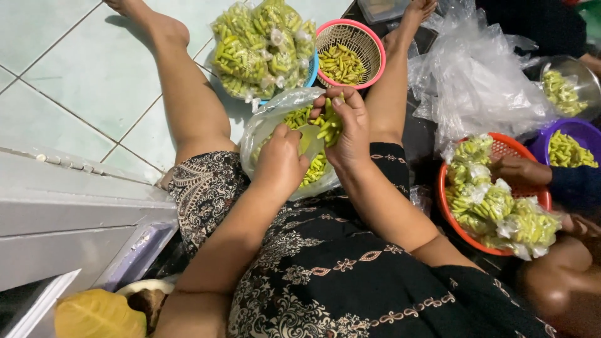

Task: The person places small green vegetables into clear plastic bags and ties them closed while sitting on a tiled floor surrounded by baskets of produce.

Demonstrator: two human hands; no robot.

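A single head-worn camera looks steeply down from above the seated person's lap, close to the clear bag of green chilies held there. Facing forward past the knees, it takes in the pink basket beyond that bag, tiled floor to its left, and an orange basket to its right.

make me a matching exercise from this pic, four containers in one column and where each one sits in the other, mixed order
Things:
1. pink basket
2. orange basket
3. purple bowl
4. clear plastic bag

Places:
A. far right edge, loose green chillies inside
B. on the lap, between left hand and right hand
C. top centre, between the legs
D. lower right, piled with filled bags

Pairs: 1-C, 2-D, 3-A, 4-B
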